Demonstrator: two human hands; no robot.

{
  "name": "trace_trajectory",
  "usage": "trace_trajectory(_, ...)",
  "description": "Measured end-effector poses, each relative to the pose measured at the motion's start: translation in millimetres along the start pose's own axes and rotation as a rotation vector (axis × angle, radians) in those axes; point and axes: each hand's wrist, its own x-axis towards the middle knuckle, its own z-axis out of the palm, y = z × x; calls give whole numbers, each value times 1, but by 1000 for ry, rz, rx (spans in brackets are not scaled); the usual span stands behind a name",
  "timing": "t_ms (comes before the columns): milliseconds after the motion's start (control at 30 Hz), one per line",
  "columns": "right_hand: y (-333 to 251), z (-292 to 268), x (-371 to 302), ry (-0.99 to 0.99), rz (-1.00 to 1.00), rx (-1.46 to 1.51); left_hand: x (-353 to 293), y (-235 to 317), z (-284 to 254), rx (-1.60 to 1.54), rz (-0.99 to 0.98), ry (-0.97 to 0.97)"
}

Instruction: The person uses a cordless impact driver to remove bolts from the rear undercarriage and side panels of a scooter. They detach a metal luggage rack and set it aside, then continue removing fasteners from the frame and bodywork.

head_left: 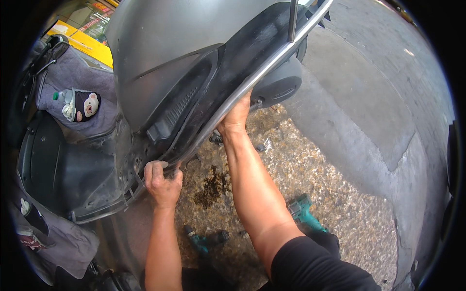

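A scooter with a grey body panel (160, 29) and a black lower side panel (189, 116) fills the upper left and middle. Along that side panel's outer edge runs a silver metal rail (262, 72). My left hand (163, 183) is at the panel's lower front end by the footboard, its fingers curled round the edge. Further back, my right hand (236, 116) reaches up under the rail and touches the underside there. Its fingertips are hidden behind the rail and panel.
Two teal power tools, a larger one (307, 213) and a smaller one (198, 241), lie on the speckled ground (340, 228) near me. A dark stain (211, 186) marks the ground between my arms. A grey cloth cover (53, 99) with a bear pouch (87, 105) hangs at the scooter's front.
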Motion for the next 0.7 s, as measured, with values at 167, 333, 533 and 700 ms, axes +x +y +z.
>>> trace_trajectory(167, -13, 0, 3, -46, -84, -33, 0, -2, 5, 29, 41, 21)
trace_trajectory(333, -48, 2, 24, -163, 1, 58, 3, 1, 8, 72, 70, 39)
trace_trajectory(533, -75, 1, 31, -148, 52, 76, 5, 3, 3, 80, 41, -20)
trace_trajectory(700, -150, 10, 71, -124, -42, 121, 5, 3, 4, 97, 64, 3)
